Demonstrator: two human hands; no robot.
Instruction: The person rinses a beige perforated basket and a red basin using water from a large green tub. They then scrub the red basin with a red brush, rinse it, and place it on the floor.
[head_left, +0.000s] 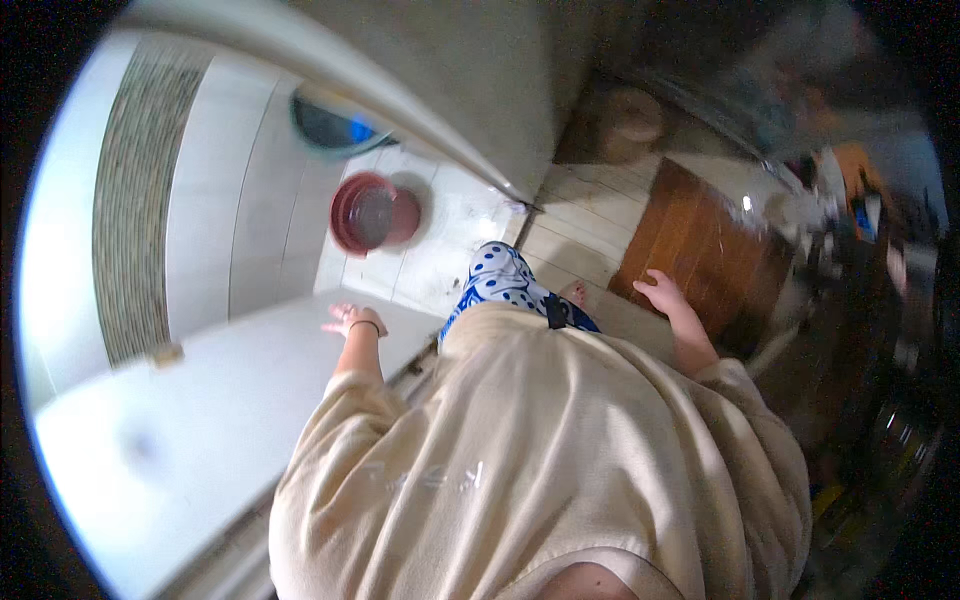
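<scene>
My left hand (355, 319), with a dark band at the wrist, is spread beside a white door-like panel (247, 375); whether it touches the panel I cannot tell. It holds nothing. On the right, my right hand (658, 289) hangs with its fingers apart over the near edge of a brown wood-look board or mat (697, 255) and is also without any object. Ahead of my left hand, a red plastic bucket (405, 215) stands on the white tiled floor (442, 206), its opening turned towards the left of the view.
A dark tub (322, 124) with something blue in it is beyond the bucket. A doorway edge (527, 225) parts the tiles from the paler floor (585, 210). A tall panel (465, 82) rises ahead. Blurred clutter (832, 202) lines the right side.
</scene>
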